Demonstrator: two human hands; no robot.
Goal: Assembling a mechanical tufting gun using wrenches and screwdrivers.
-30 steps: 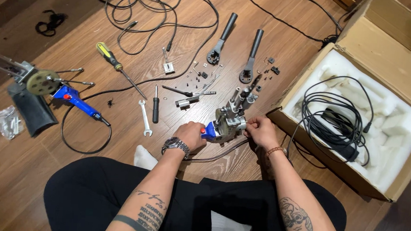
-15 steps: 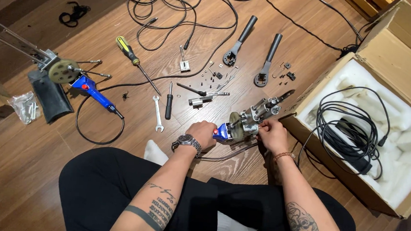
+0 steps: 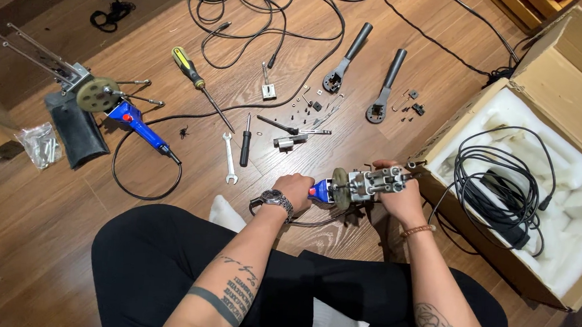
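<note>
I sit cross-legged on a wooden floor. My left hand (image 3: 294,187) grips the blue handle end of a small motor tool (image 3: 353,185) with a round gear disc and a metal head. My right hand (image 3: 397,193) holds the metal head end of the same tool from below and behind. The tool lies roughly level above the floor, just in front of my knees. A thin black cord runs from it under my left wrist.
A second blue tool with rods (image 3: 109,102), a black pouch (image 3: 75,133), a yellow screwdriver (image 3: 198,84), a wrench (image 3: 229,156), two black handles (image 3: 346,58), small loose parts (image 3: 300,127) and tangled cables (image 3: 246,12) lie ahead. A cardboard box (image 3: 552,78) with white foam and a coiled cable (image 3: 502,186) stands right.
The tool has been turned from tilted up toward the right to nearly level, and my hands have shifted slightly with it. The camera view has drifted as well.
</note>
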